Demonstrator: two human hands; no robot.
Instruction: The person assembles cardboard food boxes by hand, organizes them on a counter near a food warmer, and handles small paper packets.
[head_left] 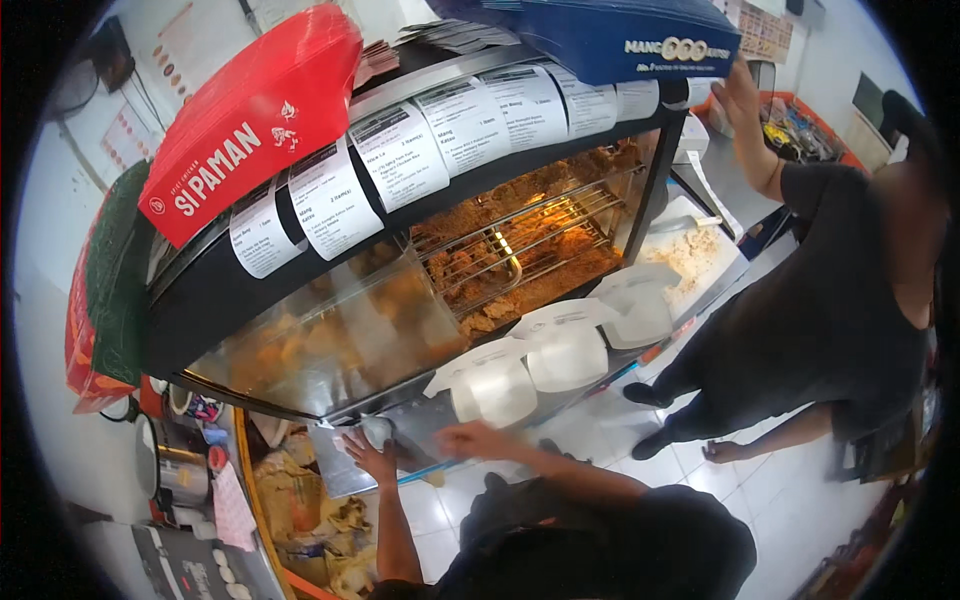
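Note:
My left hand (pixel 370 460) has its fingers spread over the metal counter ledge (pixel 345 480). A small, rounded, pale grey thing (pixel 377 430) sits right by its fingertips; I cannot tell whether they touch. My right hand (pixel 470 440), smeared by motion, hovers in front of the nearest of three white takeaway boxes (pixel 492 392), apart from it, and its fingers do not show clearly. The middle box (pixel 566 358) and the far box (pixel 640 305) stand in a row along the ledge, lids up. Behind them a glass display warmer (pixel 330 335) holds browned fried food (pixel 490 310) on wire racks.
Printed order slips (pixel 395 155) hang along the warmer's top, under stacks of red cartons (pixel 260 120) and dark blue cartons (pixel 620 40). At the right a co-worker (pixel 830 290) reaches toward the blue cartons. A white tray of crumbs (pixel 700 255) lies beside the warmer.

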